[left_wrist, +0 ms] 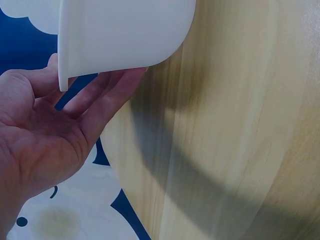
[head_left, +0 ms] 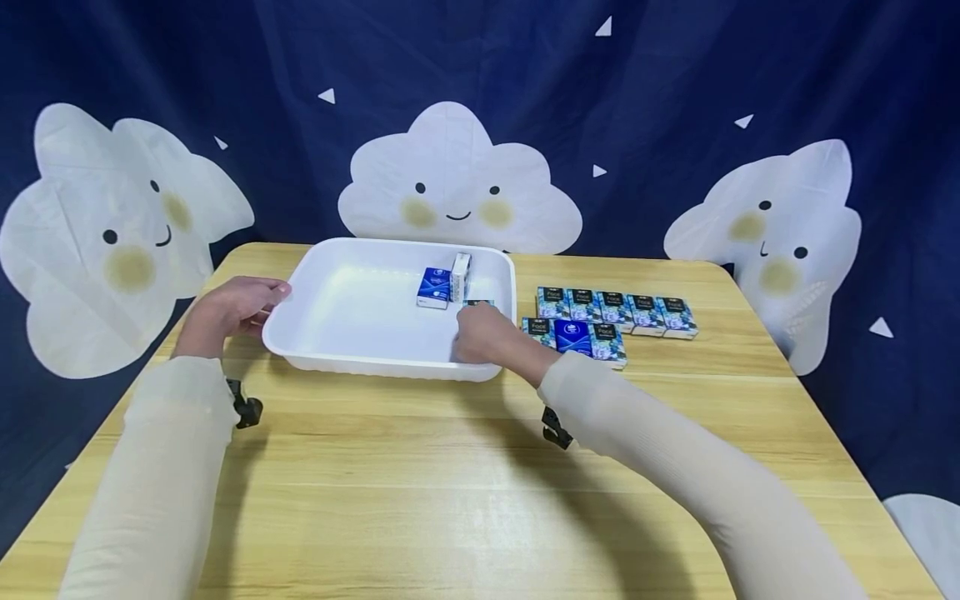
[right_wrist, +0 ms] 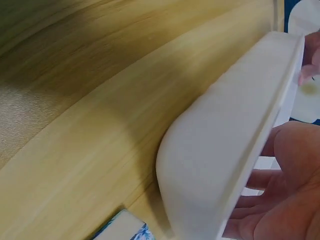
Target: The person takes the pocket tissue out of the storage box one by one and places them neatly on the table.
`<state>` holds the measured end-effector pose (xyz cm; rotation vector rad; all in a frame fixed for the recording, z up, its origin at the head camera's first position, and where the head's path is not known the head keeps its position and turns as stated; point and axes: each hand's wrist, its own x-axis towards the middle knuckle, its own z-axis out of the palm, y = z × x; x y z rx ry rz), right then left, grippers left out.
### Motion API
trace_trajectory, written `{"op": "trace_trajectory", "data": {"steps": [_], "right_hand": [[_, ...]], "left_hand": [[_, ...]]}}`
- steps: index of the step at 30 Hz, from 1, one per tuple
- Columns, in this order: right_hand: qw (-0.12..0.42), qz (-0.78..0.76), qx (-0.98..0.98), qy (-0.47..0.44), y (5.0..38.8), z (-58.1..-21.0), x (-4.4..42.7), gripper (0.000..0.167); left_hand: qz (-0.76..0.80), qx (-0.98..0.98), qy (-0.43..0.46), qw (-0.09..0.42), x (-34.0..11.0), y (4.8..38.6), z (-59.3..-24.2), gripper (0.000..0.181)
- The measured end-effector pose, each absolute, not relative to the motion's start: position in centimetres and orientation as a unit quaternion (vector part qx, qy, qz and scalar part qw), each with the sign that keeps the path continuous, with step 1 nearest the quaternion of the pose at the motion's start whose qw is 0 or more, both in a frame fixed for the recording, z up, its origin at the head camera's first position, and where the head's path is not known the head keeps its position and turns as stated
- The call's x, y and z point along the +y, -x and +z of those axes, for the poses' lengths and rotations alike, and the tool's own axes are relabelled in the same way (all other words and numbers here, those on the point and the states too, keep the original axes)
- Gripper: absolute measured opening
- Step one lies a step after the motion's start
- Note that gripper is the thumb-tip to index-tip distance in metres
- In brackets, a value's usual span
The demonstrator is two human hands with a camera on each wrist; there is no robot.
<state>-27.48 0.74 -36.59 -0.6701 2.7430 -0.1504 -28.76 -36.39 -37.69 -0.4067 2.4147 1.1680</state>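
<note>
A white plastic tray (head_left: pixel 360 367) stands at the back of the table. My left hand (head_left: pixel 242 304) grips its left end, thumb at the rim and fingers against the outer wall beneath, as the left wrist view shows. Inside the tray's right front corner, my right hand (head_left: pixel 483 333) reaches down with bent fingers at a blue floral tissue pack (head_left: pixel 478 302). Only that pack's far edge shows; the hand covers the rest. In the right wrist view the fingers (right_wrist: pixel 260 180) pass behind the tray wall. A dark blue tissue pack (head_left: pixel 433 287) and a pack on edge (head_left: pixel 461 277) are beyond it.
Right of the tray, a back row of floral tissue packs (head_left: pixel 615 310) lies on the wooden table (head_left: pixel 390 483). A shorter front row includes a dark blue pack (head_left: pixel 573 336). Behind the table hangs a dark blue curtain (head_left: pixel 285 50) with white clouds.
</note>
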Motion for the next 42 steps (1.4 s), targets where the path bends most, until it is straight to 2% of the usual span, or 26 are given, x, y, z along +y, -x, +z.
{"op": "trace_trajectory", "data": {"steps": [6, 14, 19, 21, 26, 34, 42], "right_hand": [[0.160, -0.049, 0.959, 0.227, 27.5, -36.0, 0.7, 0.029], [0.149, -0.093, 0.966, 0.192, 28.0, -36.3, 0.5, 0.029], [0.133, -0.125, 0.974, 0.136, 28.7, -37.2, 0.4, 0.058], [0.129, -0.124, 0.976, 0.121, 28.9, -37.5, 0.4, 0.064], [0.122, -0.087, 0.979, 0.138, 29.1, -38.1, 0.4, 0.066], [0.102, -0.051, 0.980, 0.162, 28.8, -38.5, 0.2, 0.080], [0.097, -0.056, 0.980, 0.164, 28.9, -38.8, 0.3, 0.064]], "left_hand": [[0.410, 0.874, 0.151, 0.214, -36.4, 28.7, -37.8, 0.061], [0.414, 0.873, 0.148, 0.211, -36.4, 28.7, -37.8, 0.061], [0.411, 0.874, 0.147, 0.216, -36.4, 28.8, -37.8, 0.061], [0.411, 0.873, 0.146, 0.217, -36.4, 28.8, -37.8, 0.061], [0.415, 0.872, 0.143, 0.219, -36.4, 28.8, -37.7, 0.061], [0.419, 0.871, 0.144, 0.214, -36.5, 28.8, -37.8, 0.061], [0.415, 0.871, 0.148, 0.216, -36.6, 28.9, -37.8, 0.059]]}}
